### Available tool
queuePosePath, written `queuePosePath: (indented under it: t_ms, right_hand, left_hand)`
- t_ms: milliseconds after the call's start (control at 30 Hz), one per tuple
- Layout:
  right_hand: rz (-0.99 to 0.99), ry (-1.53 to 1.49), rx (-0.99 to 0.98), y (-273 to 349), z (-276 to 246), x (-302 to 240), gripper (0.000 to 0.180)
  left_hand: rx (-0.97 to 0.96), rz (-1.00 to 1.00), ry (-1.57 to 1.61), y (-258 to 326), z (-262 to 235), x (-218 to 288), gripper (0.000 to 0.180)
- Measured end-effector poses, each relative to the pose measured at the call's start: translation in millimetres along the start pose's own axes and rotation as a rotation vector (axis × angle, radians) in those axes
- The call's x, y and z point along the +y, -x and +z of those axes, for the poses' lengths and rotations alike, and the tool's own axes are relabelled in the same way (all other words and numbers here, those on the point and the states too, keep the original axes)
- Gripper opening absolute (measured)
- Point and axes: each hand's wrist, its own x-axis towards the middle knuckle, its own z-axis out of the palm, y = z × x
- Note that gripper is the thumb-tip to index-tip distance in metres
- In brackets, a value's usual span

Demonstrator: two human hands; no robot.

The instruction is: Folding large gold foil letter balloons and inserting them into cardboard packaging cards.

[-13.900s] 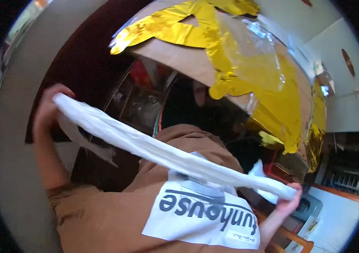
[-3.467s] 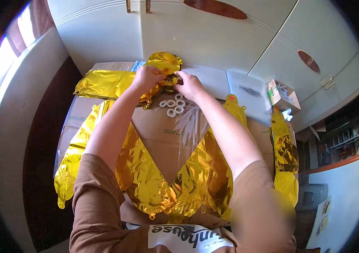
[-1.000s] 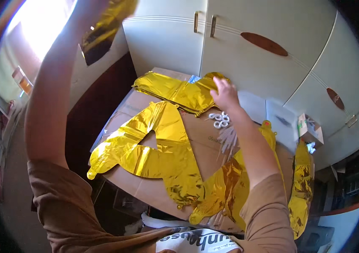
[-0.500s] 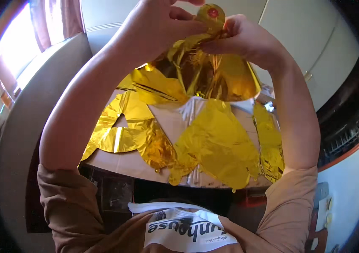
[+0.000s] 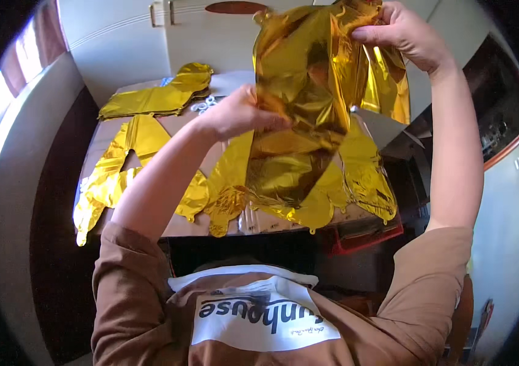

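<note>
A flat, shiny gold foil balloon (image 5: 299,91) hangs raised above the table, creased and partly folded over, so its full shape is hidden. My left hand (image 5: 244,116) grips its left edge, thumb in front and the other fingers behind the foil. Up at the top right, my right hand (image 5: 402,36) is closed on the foil, pinching it between thumb and fingers. Beneath it, more flat gold foil balloons lie side by side; one at the left is an A-shaped foil balloon (image 5: 146,137), partly covered by my left forearm. Another foil balloon (image 5: 366,165) lies at the right.
A stack of folded gold foil (image 5: 143,100) rests on the table's far left corner. Beside it are small white ring-like pieces (image 5: 203,106). A pale cabinet (image 5: 119,36) stands behind the table. Something red-edged (image 5: 369,240) sits below the table's front right edge.
My hands have moved apart: the left came down to the balloon's left edge, the right went rightward. The foil is now spread in front of me. A round piece with a red centre no longer shows.
</note>
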Motion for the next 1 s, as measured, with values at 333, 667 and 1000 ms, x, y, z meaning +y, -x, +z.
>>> queuePosePath:
  t_ms: [333,667,1000]
  right_hand:
    - [-0.693,0.507,0.357,75,56,37,0.021]
    - [-0.707,0.713,0.2,132,248,197,0.017]
    - [-0.777,0.562,0.196,134,284,219,0.015]
  left_hand:
    - [0.555,0.413,-0.651,-106,-51,-67,0.018]
    - [0.307,0.062,-0.611,-31,-12,-197,0.026]
    - [0.154,0.141,-0.617,19,10,-195,0.024]
